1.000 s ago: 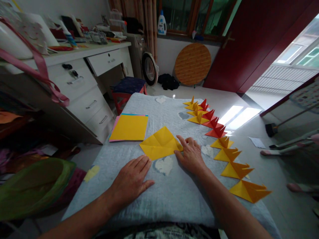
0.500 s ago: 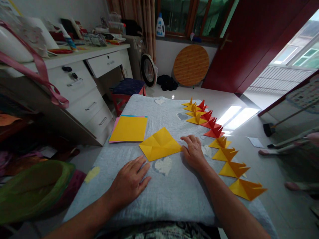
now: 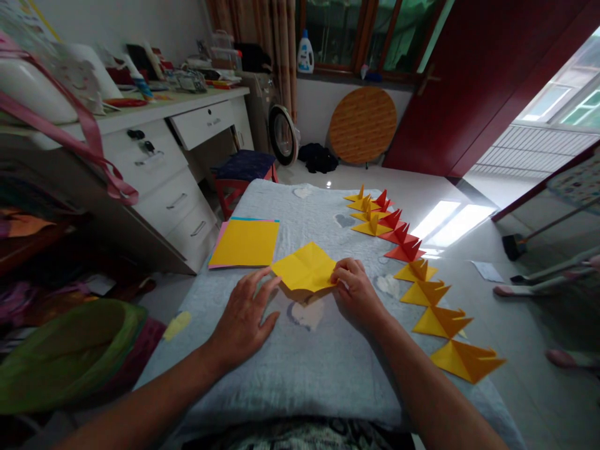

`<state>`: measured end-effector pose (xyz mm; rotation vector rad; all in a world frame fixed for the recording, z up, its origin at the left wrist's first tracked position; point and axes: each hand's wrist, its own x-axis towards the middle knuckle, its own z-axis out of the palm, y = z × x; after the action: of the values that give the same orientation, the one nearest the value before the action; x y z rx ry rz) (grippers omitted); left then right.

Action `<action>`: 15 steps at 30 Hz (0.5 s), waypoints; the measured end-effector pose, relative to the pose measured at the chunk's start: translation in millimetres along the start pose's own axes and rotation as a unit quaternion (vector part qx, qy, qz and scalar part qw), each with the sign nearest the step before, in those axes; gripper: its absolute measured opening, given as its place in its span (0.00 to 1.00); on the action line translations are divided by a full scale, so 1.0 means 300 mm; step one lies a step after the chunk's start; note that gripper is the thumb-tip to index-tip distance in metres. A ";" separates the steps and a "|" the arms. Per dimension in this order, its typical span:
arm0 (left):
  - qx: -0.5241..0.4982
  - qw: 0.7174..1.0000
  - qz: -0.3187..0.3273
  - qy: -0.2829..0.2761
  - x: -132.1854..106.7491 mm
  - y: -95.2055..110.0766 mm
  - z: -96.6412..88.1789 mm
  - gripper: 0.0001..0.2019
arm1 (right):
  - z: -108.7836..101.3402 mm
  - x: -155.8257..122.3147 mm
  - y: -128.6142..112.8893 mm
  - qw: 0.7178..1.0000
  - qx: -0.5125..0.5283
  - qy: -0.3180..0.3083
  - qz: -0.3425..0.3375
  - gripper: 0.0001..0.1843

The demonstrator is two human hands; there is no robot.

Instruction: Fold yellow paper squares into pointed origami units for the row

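A creased yellow origami paper (image 3: 307,267) lies in front of me, its near edge raised off the cloth. My right hand (image 3: 356,290) pinches its right corner between thumb and fingers. At the left corner, the fingertips of my left hand (image 3: 248,309) reach the paper; its fingers are apart and the thumb points toward the middle. Beyond my left hand sits a stack of square paper (image 3: 244,244), yellow on top with pink and blue edges peeking out. Folded yellow paper pieces (image 3: 440,320) and folded red paper pieces (image 3: 404,245) stand in a row along the right side.
A pale blue cloth with heart shapes (image 3: 300,369) covers the table. Left are a white drawer desk (image 3: 175,200), a red stool (image 3: 244,172) and a green-rimmed bin (image 3: 70,356). A round wooden board (image 3: 363,125) leans at the back wall. Another person's legs (image 3: 562,281) show at right.
My right hand has closed on the paper's right corner and the near edge has lifted. My left hand has moved up to the left corner. The view has shifted slightly.
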<state>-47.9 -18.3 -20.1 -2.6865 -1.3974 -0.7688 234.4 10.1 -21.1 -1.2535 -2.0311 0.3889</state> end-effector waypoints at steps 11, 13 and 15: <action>0.022 0.973 0.213 0.089 0.180 -0.042 -0.002 0.14 | -0.025 -0.006 0.028 0.992 -0.011 0.118 -0.037 0.14; -0.001 0.974 0.215 0.065 0.184 -0.035 0.004 0.15 | -0.030 -0.004 0.026 0.990 0.017 0.136 -0.038 0.14; -0.034 0.977 0.206 0.037 0.179 -0.029 0.005 0.19 | -0.037 -0.001 0.022 0.987 0.039 0.152 -0.036 0.13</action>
<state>-28.3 28.3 0.0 -2.8188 -0.7683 -0.8718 246.6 11.7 -17.4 -1.1140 -1.7782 0.2236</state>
